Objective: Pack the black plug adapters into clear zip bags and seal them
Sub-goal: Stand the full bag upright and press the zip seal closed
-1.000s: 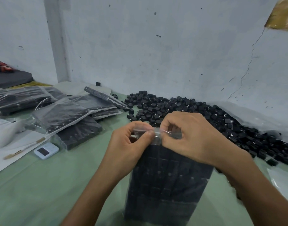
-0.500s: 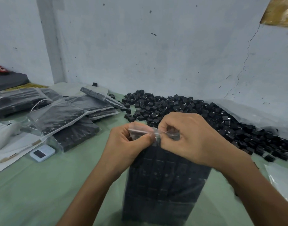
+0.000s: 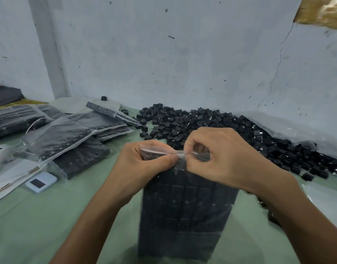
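A clear zip bag (image 3: 184,210) packed with rows of black plug adapters stands upright on the green table in front of me. My left hand (image 3: 144,164) pinches the left part of the bag's top strip between thumb and fingers. My right hand (image 3: 221,159) pinches the strip just to the right, fingers curled over it. The two hands nearly touch at the middle of the strip. Behind them a big loose pile of black plug adapters (image 3: 230,126) lies against the wall.
Several filled clear bags (image 3: 68,134) are stacked at the left. A small white device with a dark screen (image 3: 41,182) and white paper (image 3: 9,174) lie at the left front. Clear plastic sheeting (image 3: 297,128) lies behind the pile; another clear bag (image 3: 327,199) is at the right edge.
Both hands keep pinching the bag's top strip at about the same place; the camera has shifted slightly. The bag stays upright.
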Tool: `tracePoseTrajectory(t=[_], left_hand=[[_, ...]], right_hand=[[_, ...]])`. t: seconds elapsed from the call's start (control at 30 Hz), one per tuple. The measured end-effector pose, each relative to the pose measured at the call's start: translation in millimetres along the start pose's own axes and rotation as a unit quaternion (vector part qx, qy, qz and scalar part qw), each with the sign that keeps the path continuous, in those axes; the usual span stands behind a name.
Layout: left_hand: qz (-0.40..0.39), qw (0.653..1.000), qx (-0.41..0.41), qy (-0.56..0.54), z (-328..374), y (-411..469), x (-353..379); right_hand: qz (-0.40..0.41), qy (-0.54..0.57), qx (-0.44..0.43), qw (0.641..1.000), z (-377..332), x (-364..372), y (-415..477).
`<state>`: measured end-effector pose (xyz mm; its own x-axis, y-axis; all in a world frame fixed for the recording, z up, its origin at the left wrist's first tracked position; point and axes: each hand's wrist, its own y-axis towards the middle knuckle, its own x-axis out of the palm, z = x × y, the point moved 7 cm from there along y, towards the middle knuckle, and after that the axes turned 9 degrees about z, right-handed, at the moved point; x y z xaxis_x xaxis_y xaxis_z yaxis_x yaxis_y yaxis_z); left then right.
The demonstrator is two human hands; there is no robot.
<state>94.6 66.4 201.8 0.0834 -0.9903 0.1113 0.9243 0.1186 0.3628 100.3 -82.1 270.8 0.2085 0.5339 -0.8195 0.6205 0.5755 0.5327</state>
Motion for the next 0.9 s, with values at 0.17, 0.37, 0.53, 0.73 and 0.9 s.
tracePoseTrajectory(t=[0.17, 0.37, 0.53, 0.73, 0.9], left_hand=[[0.036, 0.999, 0.000, -0.013, -4, -2, -1], [0.045, 0.999, 0.018, 0.005, -2, -5, -4], [0.051, 0.998, 0.034, 0.020, 0, -6, -10], [0.048, 0.998, 0.035, 0.029, -3, -4, -4], [0.058, 0.998, 0.030, 0.016, -5, -4, -4]], right_hand=[[-0.001, 0.016, 0.003, 1.000, 1, 2, -1], [-0.018, 0.041, 0.010, 0.999, 6, -5, -4], [-0.030, 0.033, 0.025, 0.999, 23, -17, -12], [-0.048, -0.011, 0.047, 0.998, 47, -39, -32], [-0.059, 0.012, -0.012, 0.998, 16, -25, -16]])
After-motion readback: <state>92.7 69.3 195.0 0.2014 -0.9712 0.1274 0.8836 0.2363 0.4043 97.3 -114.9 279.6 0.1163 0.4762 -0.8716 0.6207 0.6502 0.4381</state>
